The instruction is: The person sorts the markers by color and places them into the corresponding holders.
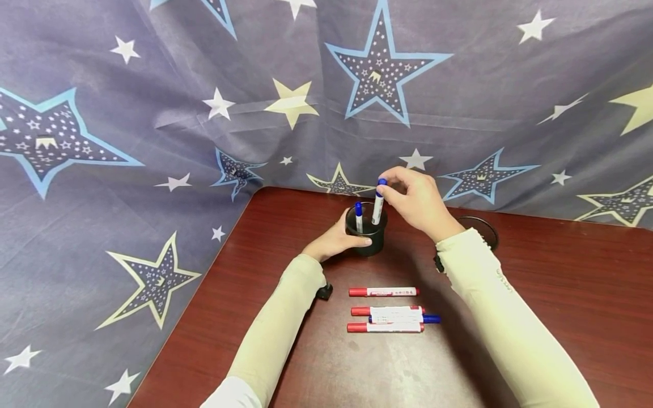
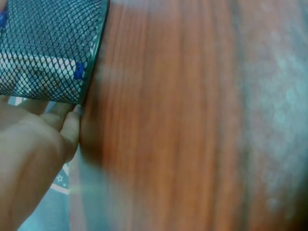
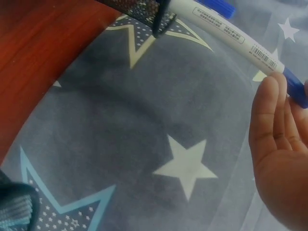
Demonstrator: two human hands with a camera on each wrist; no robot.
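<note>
A black mesh cup (image 1: pixel 371 245) stands near the back of the table; the left hand (image 1: pixel 338 238) grips its side, thumb across the front. Through the mesh (image 2: pixel 48 43) in the left wrist view a white marker with blue shows. One blue-capped marker (image 1: pixel 359 218) stands inside the cup. My right hand (image 1: pixel 415 198) pinches a second marker (image 1: pixel 377 209) by its blue end, its lower end within the cup's opening. In the right wrist view, the fingers of the right hand (image 3: pixel 284 139) hold that white marker (image 3: pixel 236 33) at its blue end, tilted over the rim.
Several red-capped markers (image 1: pixel 393 292) and one blue-capped marker (image 1: pixel 431 319) lie on the brown table (image 1: pixel 326 368) in front of the cup. A round black-rimmed object (image 1: pixel 492 229) sits behind the right forearm. A star-patterned grey cloth (image 1: pixel 255 68) hangs behind the table.
</note>
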